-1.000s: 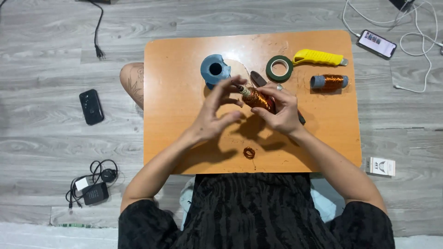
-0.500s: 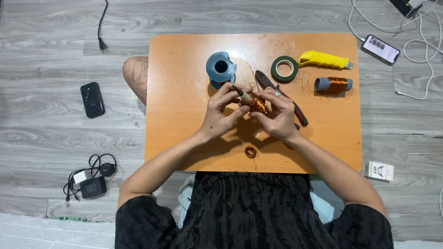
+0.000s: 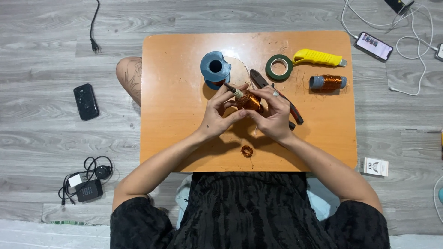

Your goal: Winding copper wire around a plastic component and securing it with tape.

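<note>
Over the middle of a small orange wooden table [image 3: 175,115], both hands hold a copper wire coil [image 3: 249,99] wound on a rod whose pale end sticks out to the upper left. My left hand [image 3: 218,114] grips it from the left, fingers near the rod's tip. From the right, my right hand [image 3: 273,113] closes its fingers around the coil. A blue spool [image 3: 214,69] stands just behind the hands. A small loose ring of copper wire [image 3: 247,151] lies on the table in front of them.
Dark-handled pliers [image 3: 295,113] lie partly under my right hand. A green tape roll [image 3: 278,67], a yellow utility knife [image 3: 318,58] and a second copper spool [image 3: 328,82] sit at the back right. On the floor: phones [image 3: 86,101] [image 3: 374,45], a charger with cables [image 3: 87,184], a small box [image 3: 374,166].
The hands and coil have stayed together over the table's middle; the rod's tip now points up-left toward the blue spool. The camera view shifted slightly.
</note>
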